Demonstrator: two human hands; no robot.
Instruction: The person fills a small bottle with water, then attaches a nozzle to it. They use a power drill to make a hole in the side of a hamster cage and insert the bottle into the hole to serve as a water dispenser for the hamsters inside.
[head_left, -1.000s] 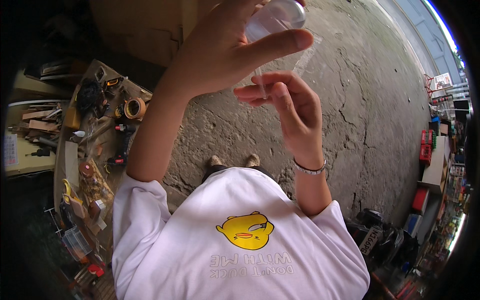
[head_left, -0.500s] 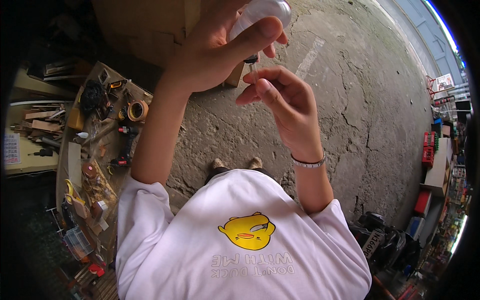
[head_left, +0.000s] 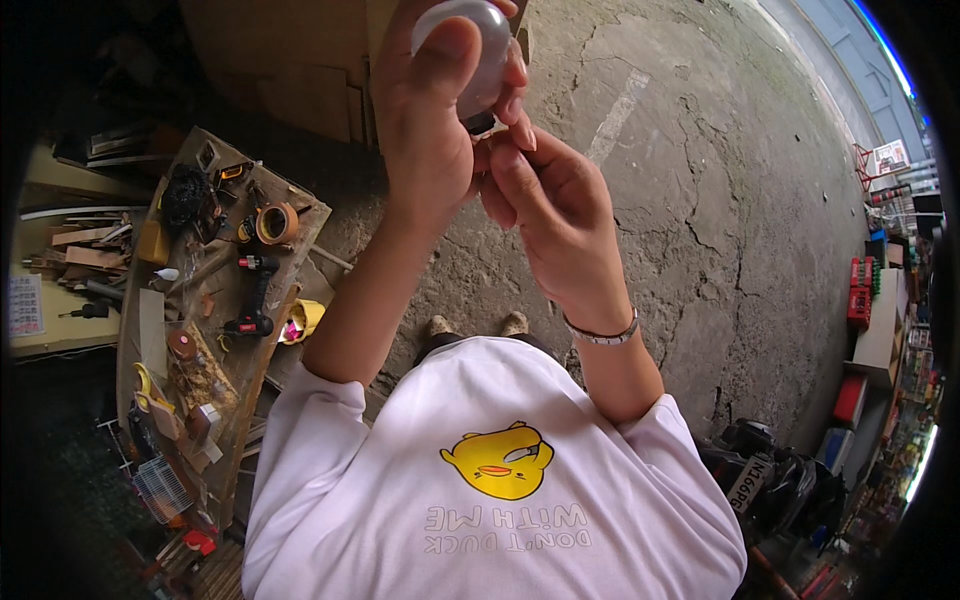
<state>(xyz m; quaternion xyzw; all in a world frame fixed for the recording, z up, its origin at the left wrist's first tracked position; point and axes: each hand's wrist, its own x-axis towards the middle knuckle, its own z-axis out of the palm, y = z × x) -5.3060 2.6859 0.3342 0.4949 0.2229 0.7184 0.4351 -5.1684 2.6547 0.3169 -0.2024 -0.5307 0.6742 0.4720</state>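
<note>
Beyond the far right corner of the table (head_left: 313, 213), in the head view, a clear, rounded container (head_left: 484, 62) is held up over the concrete floor (head_left: 690, 230), well apart from the table. The left hand (head_left: 432, 115) is wrapped around it, partly closed: the thumb lies across the near side, and fingertips show along the right side. At the container's lower end sits a small black collar (head_left: 480, 124). The right hand (head_left: 540, 190) is just below this collar, its thumb and fingers drawn close together in a pinch; whether anything is between their tips cannot be told. A metallic band (head_left: 603, 336) circles the right wrist.

On the table, a roll of tan tape (head_left: 291, 228) lies near the far right corner, with a black tangled bundle (head_left: 186, 190) to its left, toward the far left corner. A black cordless drill (head_left: 258, 295) with red marks lies near the right edge, below the tape. A mottled brown piece (head_left: 203, 370) lies farther down, and a yellow-handled tool (head_left: 143, 382) is by the left edge. Just beside the right edge, off the table, is a yellow container (head_left: 307, 321). Below the hands, two shoes (head_left: 514, 323) show above the white shirt (head_left: 400, 480).
</note>
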